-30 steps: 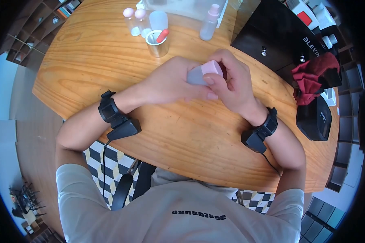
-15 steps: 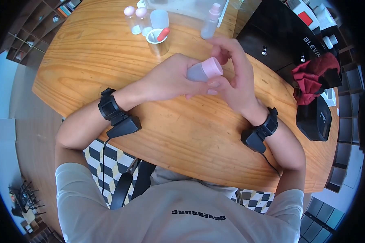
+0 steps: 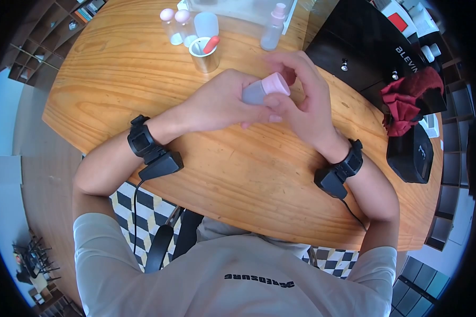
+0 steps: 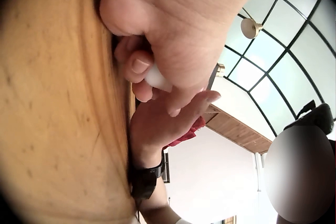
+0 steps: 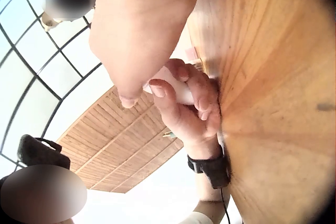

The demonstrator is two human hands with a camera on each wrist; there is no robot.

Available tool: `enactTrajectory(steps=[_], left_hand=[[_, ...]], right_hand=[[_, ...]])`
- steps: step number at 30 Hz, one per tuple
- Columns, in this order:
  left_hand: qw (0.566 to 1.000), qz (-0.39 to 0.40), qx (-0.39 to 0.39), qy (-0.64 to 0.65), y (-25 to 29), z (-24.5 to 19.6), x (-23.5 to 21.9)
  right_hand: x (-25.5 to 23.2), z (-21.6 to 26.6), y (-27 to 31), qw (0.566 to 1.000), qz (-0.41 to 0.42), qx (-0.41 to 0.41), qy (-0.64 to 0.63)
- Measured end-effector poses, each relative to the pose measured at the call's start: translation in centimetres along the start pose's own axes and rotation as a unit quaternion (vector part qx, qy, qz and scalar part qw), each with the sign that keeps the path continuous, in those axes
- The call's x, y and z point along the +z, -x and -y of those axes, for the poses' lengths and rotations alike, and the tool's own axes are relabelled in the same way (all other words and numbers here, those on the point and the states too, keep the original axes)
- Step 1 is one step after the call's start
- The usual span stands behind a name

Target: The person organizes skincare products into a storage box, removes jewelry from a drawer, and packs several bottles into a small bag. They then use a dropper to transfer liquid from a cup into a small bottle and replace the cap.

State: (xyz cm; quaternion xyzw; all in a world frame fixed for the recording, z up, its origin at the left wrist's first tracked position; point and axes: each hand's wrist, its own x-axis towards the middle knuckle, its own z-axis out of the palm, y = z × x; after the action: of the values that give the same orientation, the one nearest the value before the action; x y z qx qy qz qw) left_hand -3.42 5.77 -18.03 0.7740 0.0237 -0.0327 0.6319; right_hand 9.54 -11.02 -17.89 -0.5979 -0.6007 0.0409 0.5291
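Note:
My left hand (image 3: pixel 217 103) grips a small frosted bottle (image 3: pixel 253 93) above the table, its pink cap (image 3: pixel 275 84) tilted up to the right. My right hand (image 3: pixel 308 103) is curved around that cap, with the thumb lying across the cap's near side and the other fingers bent at its far side. Most of the bottle's body is hidden in the left palm. From the left wrist view, a pale part of the bottle (image 4: pixel 156 78) shows among the fingers. In the right wrist view, the left hand (image 5: pixel 184 111) wraps the whitish bottle (image 5: pixel 181 91).
Behind the hands stand a metal cup (image 3: pixel 205 61) with a red-orange item (image 3: pixel 211 44) in it, two pink-topped bottles (image 3: pixel 175 34), a translucent cup (image 3: pixel 206 24) and a pink-topped pump bottle (image 3: pixel 273 30). A black cabinet (image 3: pixel 354 45), dark red cloth (image 3: pixel 407 100) and black case (image 3: pixel 409 153) are at right.
My right fingers came away from the cap half a second ago, then closed back toward it, the thumb moving onto the cap. The left hand keeps its hold on the bottle.

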Motion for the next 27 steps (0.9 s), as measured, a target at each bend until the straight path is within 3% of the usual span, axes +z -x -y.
enactTrajectory(steps=[2,7,11,13,14,16,17,23,27], left_hand=[[1.000,0.005,0.004,0.010,0.0,-0.6,0.1],[0.999,0.007,0.021,0.032,-0.1,0.0,0.1],[0.999,0.003,0.016,0.028,0.0,-0.1,0.0],[1.000,0.001,0.002,0.008,0.0,-0.2,0.0],[1.000,-0.001,-0.014,-0.012,0.0,-0.4,0.0],[1.000,-0.001,-0.017,-0.019,0.1,-0.7,0.0],[0.999,-0.001,-0.019,-0.027,0.1,-0.8,0.0],[0.999,0.003,-0.015,-0.050,0.0,-0.5,-0.1],[0.999,0.002,-0.012,-0.030,0.1,-0.7,0.1]], right_hand=[[-0.3,-0.3,0.1,0.998,0.021,0.047,0.023],[0.0,-1.4,-0.1,0.997,0.020,-0.073,-0.027],[0.4,-0.9,0.0,0.994,0.006,-0.075,-0.075],[0.5,-0.7,0.0,0.980,-0.058,0.001,-0.189],[0.6,-0.8,0.0,0.980,-0.058,0.000,-0.188],[0.9,-1.4,-0.2,0.954,-0.161,0.082,-0.238],[0.3,-1.7,-0.3,0.962,-0.167,0.099,-0.191],[-0.3,-2.6,-0.3,0.945,-0.161,0.183,-0.217],[-0.1,-2.1,-0.4,0.944,-0.153,0.180,-0.231]])
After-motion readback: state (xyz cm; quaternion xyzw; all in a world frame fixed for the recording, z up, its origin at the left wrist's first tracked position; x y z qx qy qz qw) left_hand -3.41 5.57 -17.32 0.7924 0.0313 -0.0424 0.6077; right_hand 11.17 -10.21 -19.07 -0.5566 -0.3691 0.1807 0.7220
